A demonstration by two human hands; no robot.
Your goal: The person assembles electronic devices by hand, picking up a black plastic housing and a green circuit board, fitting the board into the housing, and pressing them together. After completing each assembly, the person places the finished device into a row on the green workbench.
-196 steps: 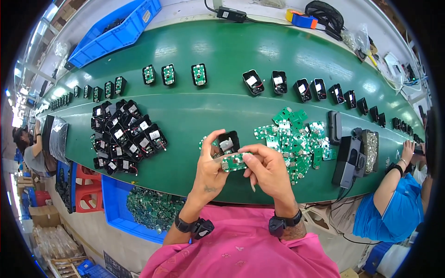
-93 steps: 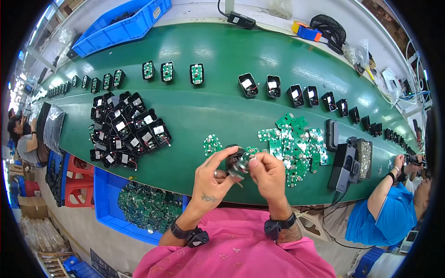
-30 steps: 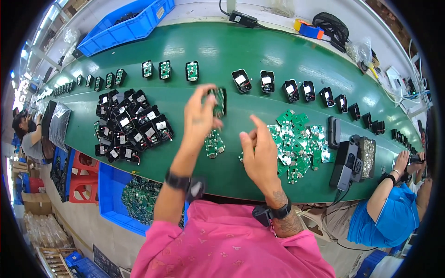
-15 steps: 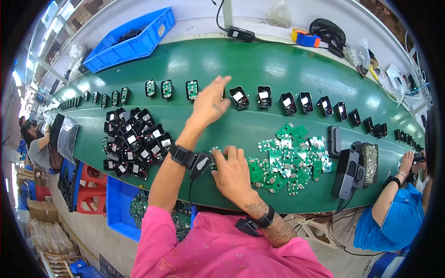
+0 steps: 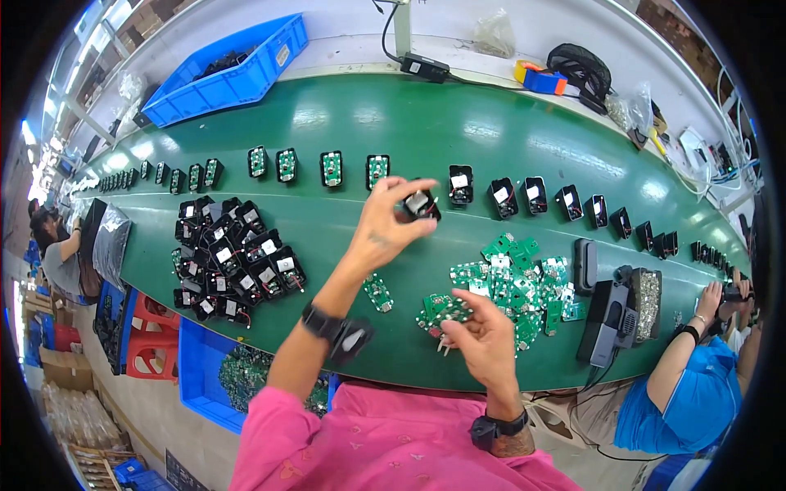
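My left hand (image 5: 385, 225) has its thumb and forefinger round a small black plastic housing (image 5: 420, 204) with a whitish block and wires inside. In my right hand (image 5: 485, 335), thumb and forefinger pinch a green circuit board (image 5: 444, 309) at the near left of the board heap (image 5: 524, 278). A single loose circuit board (image 5: 377, 292) lies on the green table between my forearms. Just beyond my left hand stands a housing with a green board in it (image 5: 377, 168). Another housing, showing a white block and no green board, (image 5: 461, 185) stands to the right.
A row of black housings runs across the green table (image 5: 327, 114). Heaped housings (image 5: 233, 258) lie at left. At right are a black device (image 5: 604, 319) and a clear block (image 5: 647, 303). Blue bins stand at back (image 5: 229, 74) and near edge (image 5: 201, 376). A co-worker's arm (image 5: 684, 344) is at right.
My left hand has come nearer and closed round a housing, uncovering a board-filled one behind it. My right hand has moved right to the heap and taken a circuit board.
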